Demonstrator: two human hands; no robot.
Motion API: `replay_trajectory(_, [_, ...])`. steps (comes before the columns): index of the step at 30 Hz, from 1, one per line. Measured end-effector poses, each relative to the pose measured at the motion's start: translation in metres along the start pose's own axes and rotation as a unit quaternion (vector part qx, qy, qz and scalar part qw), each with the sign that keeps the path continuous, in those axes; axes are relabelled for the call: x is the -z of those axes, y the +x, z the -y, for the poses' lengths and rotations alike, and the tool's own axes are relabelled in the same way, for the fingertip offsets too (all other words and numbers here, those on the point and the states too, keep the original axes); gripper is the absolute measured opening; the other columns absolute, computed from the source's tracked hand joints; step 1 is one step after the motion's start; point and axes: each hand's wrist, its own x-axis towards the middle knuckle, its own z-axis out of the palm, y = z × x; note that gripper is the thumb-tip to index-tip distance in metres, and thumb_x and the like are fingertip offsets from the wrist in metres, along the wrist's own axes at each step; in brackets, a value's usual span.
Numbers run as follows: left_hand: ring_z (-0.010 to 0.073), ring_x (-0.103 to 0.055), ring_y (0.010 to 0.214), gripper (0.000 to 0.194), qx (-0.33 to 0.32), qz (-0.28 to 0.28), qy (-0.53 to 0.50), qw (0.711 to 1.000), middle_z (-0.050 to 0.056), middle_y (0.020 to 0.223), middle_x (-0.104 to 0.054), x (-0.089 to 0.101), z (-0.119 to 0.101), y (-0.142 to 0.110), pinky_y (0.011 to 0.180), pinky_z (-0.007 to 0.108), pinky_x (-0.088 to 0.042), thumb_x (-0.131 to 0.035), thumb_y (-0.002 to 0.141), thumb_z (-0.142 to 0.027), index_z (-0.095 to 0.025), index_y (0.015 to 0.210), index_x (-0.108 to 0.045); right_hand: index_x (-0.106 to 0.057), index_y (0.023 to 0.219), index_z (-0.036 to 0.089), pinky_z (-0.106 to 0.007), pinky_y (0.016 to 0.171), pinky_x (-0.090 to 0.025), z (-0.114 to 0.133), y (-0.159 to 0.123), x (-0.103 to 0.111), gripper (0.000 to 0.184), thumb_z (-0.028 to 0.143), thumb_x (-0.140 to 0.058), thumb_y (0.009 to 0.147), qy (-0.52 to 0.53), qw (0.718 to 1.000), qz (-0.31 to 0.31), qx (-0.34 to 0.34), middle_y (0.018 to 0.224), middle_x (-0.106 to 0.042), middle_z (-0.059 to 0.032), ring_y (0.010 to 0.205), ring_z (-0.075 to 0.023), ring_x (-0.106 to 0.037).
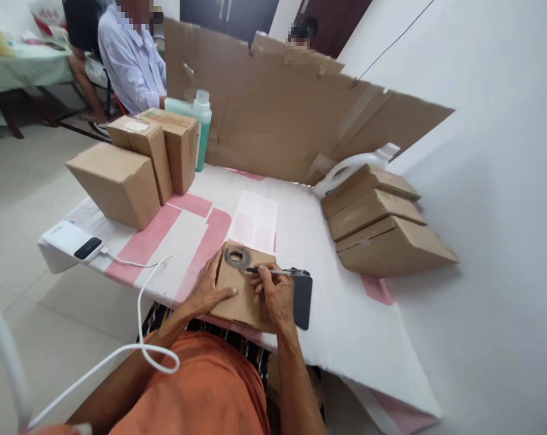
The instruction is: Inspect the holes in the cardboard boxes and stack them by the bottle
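A small cardboard box [243,299] lies at the near edge of the table, with a hole in its top and a dark shaded ring [243,260] drawn around the hole. My left hand [208,290] rests along the box's left side, thumb on top and fingers over the edge, steadying it. In my right hand [277,293] a dark pen [266,271] is pinched, its tip at the right side of the ring. Partly under my right hand and wrist, a dark phone-like slab [303,302] lies on the table beside the box.
Cardboard boxes stand at the left [114,181] and right [382,229]. Behind them are a green liquid bottle [203,133], a white jug [355,166] and a cardboard screen [273,109]. A power bank [71,240] trails a white cable [141,302]. Other people sit beyond.
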Motion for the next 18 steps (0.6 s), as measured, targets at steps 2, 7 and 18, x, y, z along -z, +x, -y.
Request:
replay_trajectory(2, [0.0349, -0.028, 0.161, 0.109, 0.009, 0.004, 0.0, 1.0, 0.014, 0.173, -0.028, 0.0, 0.0, -0.001, 0.134, 0.055, -0.022, -0.079, 0.075, -0.034, -0.023, 0.168, -0.024, -0.069, 0.079, 0.02, -0.027, 0.048, -0.049, -0.003, 0.008, 0.011, 0.046, 0.065, -0.069, 0.086, -0.013, 0.999, -0.03, -0.006, 0.065, -0.073, -0.0038, 0.047, -0.0163, -0.061])
replay_trajectory(7, [0.0355, -0.028, 0.16, 0.111, -0.004, 0.001, -0.006, 1.0, 0.014, 0.172, -0.029, -0.003, 0.0, -0.001, 0.133, 0.057, -0.021, -0.079, 0.074, -0.033, -0.025, 0.169, -0.022, -0.068, 0.087, 0.021, -0.028, 0.053, -0.053, 0.002, 0.049, 0.012, 0.046, 0.066, -0.069, 0.084, -0.007, 0.999, -0.035, -0.004, 0.077, -0.077, -0.0052, 0.057, -0.0191, -0.067])
replay_trajectory(18, [0.0384, -0.025, 0.161, 0.11, -0.006, -0.007, -0.016, 1.0, 0.015, 0.17, -0.031, -0.004, 0.003, -0.001, 0.133, 0.059, -0.02, -0.078, 0.074, -0.039, -0.023, 0.168, -0.024, -0.064, 0.095, 0.017, -0.034, 0.08, -0.049, 0.01, 0.134, 0.061, 0.013, 0.03, -0.062, 0.091, -0.37, 0.925, -0.036, -0.084, 0.095, -0.076, -0.0169, 0.099, -0.0302, -0.073])
